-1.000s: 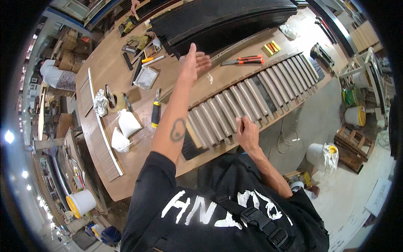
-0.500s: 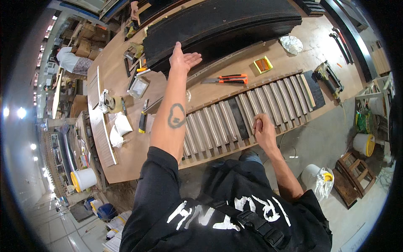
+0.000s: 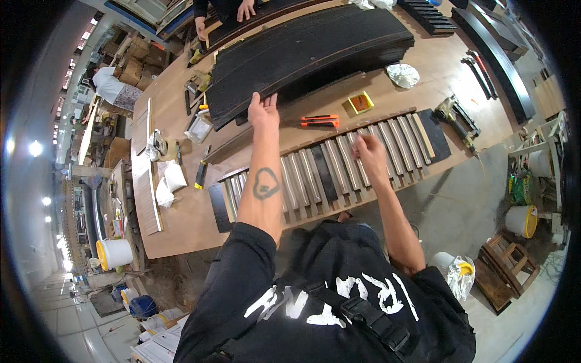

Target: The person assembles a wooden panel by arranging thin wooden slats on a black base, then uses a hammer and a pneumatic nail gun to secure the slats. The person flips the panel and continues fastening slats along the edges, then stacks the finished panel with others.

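Note:
My left hand (image 3: 264,112) is at the near edge of a stack of curved black panels (image 3: 308,51), fingers stretched and thumb apart. It seems to touch the edge; I see nothing held. Nearer me lies a long row of grey slats (image 3: 378,151) with pale strips between them, set crosswise along a wooden rail, one black slat (image 3: 325,172) among them. Above the slats is my right hand (image 3: 370,156), its fingers curled closed and slightly blurred; whatever they hold, if anything, is hidden.
Beyond the slats lie orange-handled pliers (image 3: 319,121) and a yellow tray (image 3: 361,103). A nail gun (image 3: 458,123) rests at the right, near crumpled white wrapping (image 3: 402,75). A tape dispenser (image 3: 158,145) sits at the left. Another person's hands (image 3: 245,10) work across the table.
My left hand has turned from palm-up over the stack to its near edge. The right hand has moved forward, farther over the slats. The view has shifted, showing more of the far side.

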Demonstrator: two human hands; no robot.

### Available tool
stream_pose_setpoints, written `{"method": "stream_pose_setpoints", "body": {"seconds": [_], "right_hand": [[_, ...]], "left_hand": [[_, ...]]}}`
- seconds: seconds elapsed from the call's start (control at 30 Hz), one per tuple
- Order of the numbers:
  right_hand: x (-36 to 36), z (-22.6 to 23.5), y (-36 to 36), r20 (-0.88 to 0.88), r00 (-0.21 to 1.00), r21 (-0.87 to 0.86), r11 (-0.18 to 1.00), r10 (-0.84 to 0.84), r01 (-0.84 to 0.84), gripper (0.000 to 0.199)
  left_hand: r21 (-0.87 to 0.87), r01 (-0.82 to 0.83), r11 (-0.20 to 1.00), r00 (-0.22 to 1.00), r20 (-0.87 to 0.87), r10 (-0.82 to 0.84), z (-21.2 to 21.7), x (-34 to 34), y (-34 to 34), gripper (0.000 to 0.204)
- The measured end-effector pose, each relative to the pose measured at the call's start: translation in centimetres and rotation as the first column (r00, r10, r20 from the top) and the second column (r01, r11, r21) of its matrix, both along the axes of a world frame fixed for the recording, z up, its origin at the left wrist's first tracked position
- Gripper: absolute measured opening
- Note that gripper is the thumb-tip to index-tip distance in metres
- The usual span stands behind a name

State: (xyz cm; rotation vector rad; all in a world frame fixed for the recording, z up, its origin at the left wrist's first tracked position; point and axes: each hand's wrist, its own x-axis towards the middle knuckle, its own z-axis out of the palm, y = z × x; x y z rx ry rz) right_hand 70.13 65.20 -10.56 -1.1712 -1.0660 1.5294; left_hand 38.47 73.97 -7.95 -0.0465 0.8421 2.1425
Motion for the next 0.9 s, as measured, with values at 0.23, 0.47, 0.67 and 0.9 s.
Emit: {"method": "stream_pose_setpoints", "body": {"seconds": [0.23,0.47,0.67,0.9], "right_hand": [[2.5,2.5,5.4,-0.473,0.877,-0.116,0.993,-0.081,0.029,0.082],[14.8,0.4,-12.4,-0.438,0.875,-0.391,0.920,-0.206,0.021,0.067],[20.8,2.7,-21.5,-0.221,0.911,-0.457,0.862,-0.349,0.220,0.044],[23.1,1.0,-21.6,-0.256,0.919,-0.430,0.887,-0.301,0.171,0.047]], "left_hand": [[-0.112,0.000,0.994,0.997,-0.078,-0.009,0.1,2.7,-18.8,0.036],[-0.044,0.177,0.983,0.975,-0.126,-0.181,-1.6,7.0,-45.8,0.011],[-0.295,0.133,0.946,0.979,0.188,-0.079,-3.8,14.9,-55.7,0.017],[-0.261,0.094,0.961,0.983,0.175,-0.049,-4.0,16.4,-54.1,0.013]]}}
